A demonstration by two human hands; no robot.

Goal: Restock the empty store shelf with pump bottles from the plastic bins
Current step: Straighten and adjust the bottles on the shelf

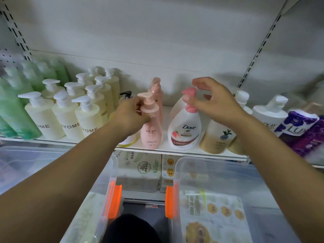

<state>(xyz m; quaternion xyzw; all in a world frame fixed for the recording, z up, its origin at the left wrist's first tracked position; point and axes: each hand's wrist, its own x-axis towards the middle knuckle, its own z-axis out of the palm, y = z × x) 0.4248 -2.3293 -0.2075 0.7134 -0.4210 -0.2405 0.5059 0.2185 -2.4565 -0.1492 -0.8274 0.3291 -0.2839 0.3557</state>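
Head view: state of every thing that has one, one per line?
shelf, partly stocked, gap at the back centre.
pink bottle, upright at the front edge.
Dove bottle, upright, label facing out.
left hand, grips the pink bottle's neck.
right hand, fingers curled round the Dove bottle's pump; contact unclear.
right bin, no lid on.
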